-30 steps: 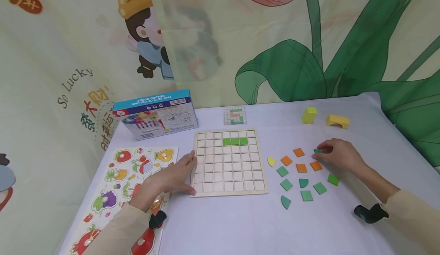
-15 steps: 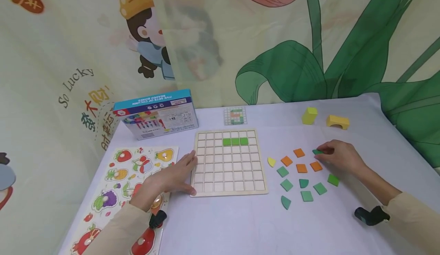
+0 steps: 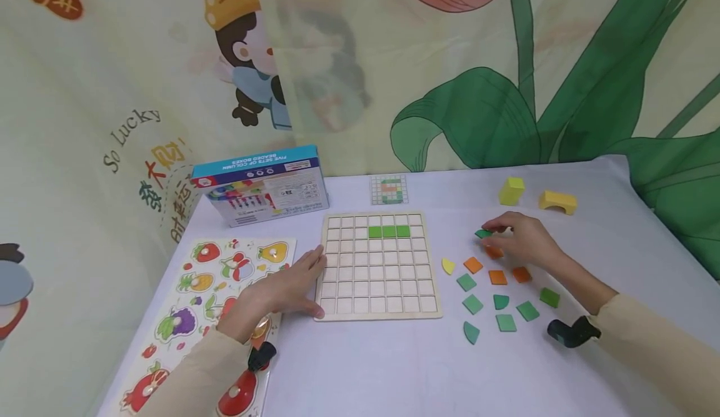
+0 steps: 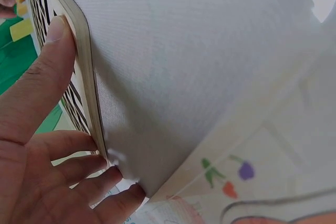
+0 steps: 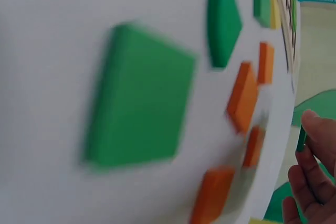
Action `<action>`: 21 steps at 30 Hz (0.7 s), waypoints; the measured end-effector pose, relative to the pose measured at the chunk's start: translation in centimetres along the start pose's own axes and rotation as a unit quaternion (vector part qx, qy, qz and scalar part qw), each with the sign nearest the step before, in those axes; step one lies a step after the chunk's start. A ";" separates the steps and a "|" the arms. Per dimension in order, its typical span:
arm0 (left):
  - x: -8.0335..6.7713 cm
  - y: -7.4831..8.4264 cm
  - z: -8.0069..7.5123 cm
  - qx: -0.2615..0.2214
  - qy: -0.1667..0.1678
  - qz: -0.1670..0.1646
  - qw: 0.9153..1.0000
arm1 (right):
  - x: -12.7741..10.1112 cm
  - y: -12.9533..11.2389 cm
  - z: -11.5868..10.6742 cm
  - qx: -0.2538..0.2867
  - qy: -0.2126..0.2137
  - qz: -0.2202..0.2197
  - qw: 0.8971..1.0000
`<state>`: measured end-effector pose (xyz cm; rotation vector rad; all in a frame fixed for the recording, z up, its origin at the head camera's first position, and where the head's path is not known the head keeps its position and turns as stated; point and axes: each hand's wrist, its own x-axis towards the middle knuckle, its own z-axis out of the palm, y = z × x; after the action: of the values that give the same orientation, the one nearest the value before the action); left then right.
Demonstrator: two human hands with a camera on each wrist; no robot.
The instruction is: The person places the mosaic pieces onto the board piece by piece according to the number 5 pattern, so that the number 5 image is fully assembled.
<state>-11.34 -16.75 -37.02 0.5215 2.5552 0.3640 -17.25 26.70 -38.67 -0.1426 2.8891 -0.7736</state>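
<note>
The right hand (image 3: 520,240) pinches a small dark green tile (image 3: 483,234); the left hand (image 3: 287,287), fingers straight, presses the wooden board (image 3: 378,307).

A child's play corner: cartoon curtains (image 3: 169,92) at 12 o'clock behind a tabletop (image 3: 394,367) carrying a fruit puzzle (image 3: 197,292) at 9 o'clock.

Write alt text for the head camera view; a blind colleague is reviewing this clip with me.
A person's right hand pinches a small green tile above loose orange and green tiles on a white table. Their left hand rests flat against the left edge of a wooden grid board, which holds three green squares in its second row.
</note>
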 end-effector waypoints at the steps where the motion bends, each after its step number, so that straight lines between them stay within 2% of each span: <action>1: 0.0 0.0 0.0 -0.001 0.000 0.000 1.000 | 0.4 -0.6 0.2 0.004 0.001 -0.010 1.000; 8: -0.2 0.0 -0.1 -0.007 0.002 -0.001 1.000 | 2.9 -5.5 2.3 0.028 0.004 -0.117 0.993; 15: 0.1 0.1 0.1 -0.010 0.001 -0.012 1.000 | 5.2 -10.7 5.6 0.039 -0.024 -0.180 0.983; 21: 0.1 0.1 0.2 -0.005 0.003 -0.014 1.000 | 6.4 -14.2 7.9 0.035 -0.039 -0.227 0.972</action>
<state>-11.31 -16.60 -37.19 0.4797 2.5629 0.3694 -21.47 9.75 -39.03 -0.8274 2.7767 -0.9100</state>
